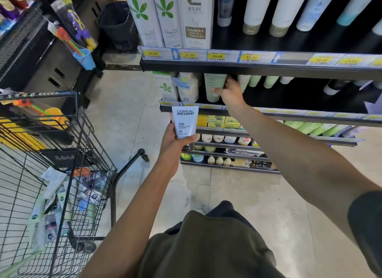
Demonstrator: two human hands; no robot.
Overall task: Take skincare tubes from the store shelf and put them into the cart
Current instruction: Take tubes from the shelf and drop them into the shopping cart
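Left hand (175, 142): fingers and thumb curled round the lower part of a white L'Oreal Men Expert tube (185, 122), thumb across its front near the dark cap end; tube held upright, cap down, in front of the shelf edges, clear of the shelving.

Right hand (228, 91): reached in under the upper shelf rail; thumb lies against the front of a pale green tube (215, 85) standing on the second shelf (289, 114); the other fingers go behind the tube's right side and are hidden, so whether they have closed round it cannot be told.

Beside the green tube, to its left: a cream-white tube (188, 87) and a white box with a green leaf mark (165, 87); to its right, more pale green tubes lying back in the shelf's shadow.

Upper shelf: tall white boxes, yellow price tags (189, 55) along the rail.

Black wire cart (91, 153) stands to the left, well apart from both hands; its basket holds a loose heap of tubes and packets (62, 199) at the bottom.
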